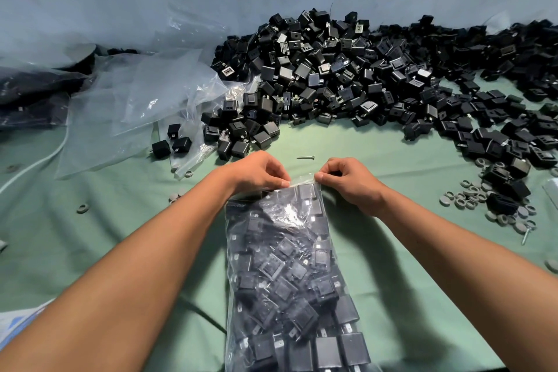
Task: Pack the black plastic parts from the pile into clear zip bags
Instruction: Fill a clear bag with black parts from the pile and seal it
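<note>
Two hands pinch the top of a full bag (290, 275): left hand (256, 172), right hand (347, 180). Behind, a pile (347, 69) lies along the table's (90, 235) far edge.

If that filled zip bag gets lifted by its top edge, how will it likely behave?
The filled zip bag looks packed with black parts, so it is probably heavy and would sag. Its thin, glossy film may be slippery. Both the left hand and right hand pinch the top strip, so loose parts could shift downward.
</note>
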`<action>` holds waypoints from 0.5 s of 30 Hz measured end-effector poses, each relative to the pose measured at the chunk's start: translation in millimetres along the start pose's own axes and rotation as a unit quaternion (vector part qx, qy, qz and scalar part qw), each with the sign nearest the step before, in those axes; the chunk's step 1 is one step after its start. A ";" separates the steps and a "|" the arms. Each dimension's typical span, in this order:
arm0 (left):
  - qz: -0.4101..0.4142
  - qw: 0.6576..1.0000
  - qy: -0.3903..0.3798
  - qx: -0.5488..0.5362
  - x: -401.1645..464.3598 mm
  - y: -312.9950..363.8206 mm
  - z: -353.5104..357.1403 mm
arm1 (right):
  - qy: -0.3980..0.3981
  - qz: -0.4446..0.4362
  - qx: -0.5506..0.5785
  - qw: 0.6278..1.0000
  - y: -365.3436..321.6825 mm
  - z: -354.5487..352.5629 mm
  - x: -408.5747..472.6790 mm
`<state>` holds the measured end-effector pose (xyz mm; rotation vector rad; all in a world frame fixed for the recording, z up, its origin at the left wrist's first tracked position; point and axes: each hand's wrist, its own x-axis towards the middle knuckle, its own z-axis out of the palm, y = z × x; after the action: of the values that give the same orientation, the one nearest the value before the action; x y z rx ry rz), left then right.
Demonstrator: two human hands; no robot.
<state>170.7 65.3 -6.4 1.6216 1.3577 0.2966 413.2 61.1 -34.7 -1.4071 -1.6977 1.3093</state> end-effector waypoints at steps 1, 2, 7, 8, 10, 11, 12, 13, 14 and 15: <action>0.003 1.000 0.001 0.001 0.3 0.1 1.7 | 0.001 -0.001 0.000 1.000 0.0 0.1 0.0; 0.006 1.000 0.000 0.002 0.6 1.0 3.4 | 0.002 -0.002 -0.001 1.000 -0.3 0.2 -0.3; 0.007 1.000 -0.012 0.012 -2.1 2.4 5.0 | 0.007 -0.003 -0.007 1.000 -2.8 1.0 -1.1; 0.004 1.000 -0.012 0.015 -3.7 0.9 5.1 | 0.007 -0.001 -0.007 1.000 -3.0 0.9 -1.5; -0.005 1.000 -0.017 0.016 -5.2 -1.0 4.9 | 0.006 0.002 -0.007 1.000 -3.1 1.2 -2.1; -0.008 1.000 -0.020 0.014 -4.8 -0.4 4.7 | 0.005 0.002 -0.008 1.000 -3.3 1.7 -2.3; -0.011 1.000 -0.023 0.014 -3.5 1.9 4.4 | 0.006 0.000 -0.011 1.000 -4.0 2.0 -2.4; -0.013 0.999 -0.028 0.016 -1.3 5.8 4.5 | 0.007 -0.001 -0.015 1.000 -4.8 2.2 -2.2; -0.017 0.999 -0.034 0.020 0.8 10.5 5.2 | 0.006 0.000 -0.017 1.000 -5.7 2.4 -2.2; -0.020 0.999 -0.039 0.025 3.3 15.2 7.4 | 0.005 0.001 -0.020 1.000 -6.6 2.5 -2.0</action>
<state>186.4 65.7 0.5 1.6290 1.3451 0.1739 409.0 58.6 -29.2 -1.4363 -1.7254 1.2731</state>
